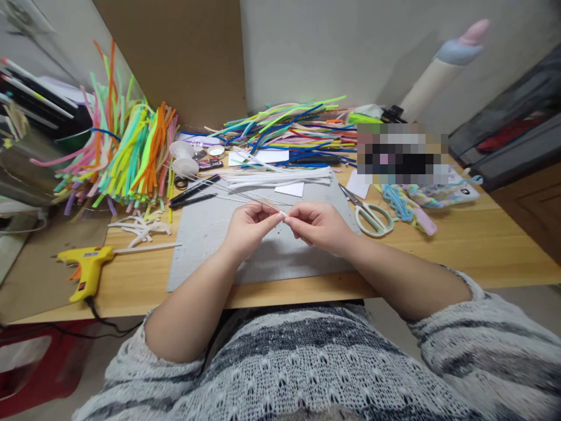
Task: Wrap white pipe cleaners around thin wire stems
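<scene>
Over the grey cutting mat (205, 245), my left hand (254, 227) and my right hand (319, 225) meet fingertip to fingertip. Both pinch a small white fuzzy piece (284, 214), which looks like a short length of pipe cleaner; most of it is hidden by the fingers. Thin wires (232, 188) run up and left from near my left hand, and whether they join the piece cannot be made out. Just beyond the hands lies a bundle of white pipe cleaners (284, 178), with a small white card (290, 189) in front of it.
Green-handled scissors (372, 219) lie to the right. A yellow glue gun (90, 266) with a glue stick and cord is at left, near white scraps (142, 229). Coloured pipe cleaners (135, 152) stand back left; more (289, 128) lie along the wall. Black pens (193, 196) rest on the mat's edge.
</scene>
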